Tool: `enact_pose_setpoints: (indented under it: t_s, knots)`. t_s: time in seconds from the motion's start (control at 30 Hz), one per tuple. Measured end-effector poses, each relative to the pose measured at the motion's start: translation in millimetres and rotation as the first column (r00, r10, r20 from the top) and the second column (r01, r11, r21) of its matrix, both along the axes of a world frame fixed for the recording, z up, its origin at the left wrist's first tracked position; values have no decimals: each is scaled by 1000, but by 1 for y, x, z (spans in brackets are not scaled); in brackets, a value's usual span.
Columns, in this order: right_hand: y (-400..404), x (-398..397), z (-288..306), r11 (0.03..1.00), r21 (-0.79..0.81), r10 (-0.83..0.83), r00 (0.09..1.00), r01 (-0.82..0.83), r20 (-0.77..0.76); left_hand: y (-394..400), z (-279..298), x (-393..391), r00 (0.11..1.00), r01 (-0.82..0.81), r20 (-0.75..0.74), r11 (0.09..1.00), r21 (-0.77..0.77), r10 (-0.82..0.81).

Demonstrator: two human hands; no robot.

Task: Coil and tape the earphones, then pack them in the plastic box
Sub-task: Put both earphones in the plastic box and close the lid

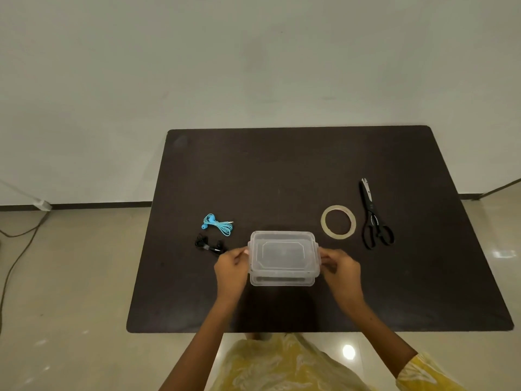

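Gripping the plastic box by its short ends, the left hand and the right hand each close their fingers on a side clip, with the lid on and the box at the near middle of the dark counter. Left of the box lie the blue earphones, coiled, and the black earphones just nearer, close to the left hand. To the right sit a tape roll and black scissors, side by side.
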State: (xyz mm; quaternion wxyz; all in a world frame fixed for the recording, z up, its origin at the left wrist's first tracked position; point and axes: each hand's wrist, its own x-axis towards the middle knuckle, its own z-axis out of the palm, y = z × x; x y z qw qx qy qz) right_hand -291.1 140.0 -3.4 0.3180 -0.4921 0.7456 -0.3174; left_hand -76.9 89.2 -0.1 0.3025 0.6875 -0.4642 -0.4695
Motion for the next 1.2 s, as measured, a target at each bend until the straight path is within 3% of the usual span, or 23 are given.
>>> enact_pose_setpoints:
  t_s: [0.07,0.17,0.27,0.43,0.6,0.77,0.93,1.07,1.2]
  knots:
    - [-17,-6,7,999,-38,-11,1000,11,-2,-16,5,1,991,-58,-115,998,39,63]
    - [-56,-13,11,999,-22,-48,999,48,-8,-49,7,-1,982,-72,-172,997,42,78]
    - [-97,-16,1,984,79,-167,980,159,104,-82,2,-10,975,-26,-217,998,57,38]
    - [-138,-13,-24,945,270,-227,963,183,144,-116,-19,-19,992,22,-127,991,132,-5]
    - [-144,-9,-33,929,339,-206,967,146,148,-114,-26,-16,991,127,-54,981,147,-120]
    - [-127,19,-16,972,232,17,999,-24,31,-89,-19,-5,985,163,61,986,27,-164]
    - [-101,87,-8,917,157,378,925,-368,-41,-41,-11,29,998,-24,61,998,-53,27]
    - [-104,143,-19,798,144,602,781,-585,-165,-9,-11,55,989,-103,108,995,-10,103]
    - [-108,181,-36,605,312,795,534,-733,-289,7,-11,70,981,-151,126,988,21,147]
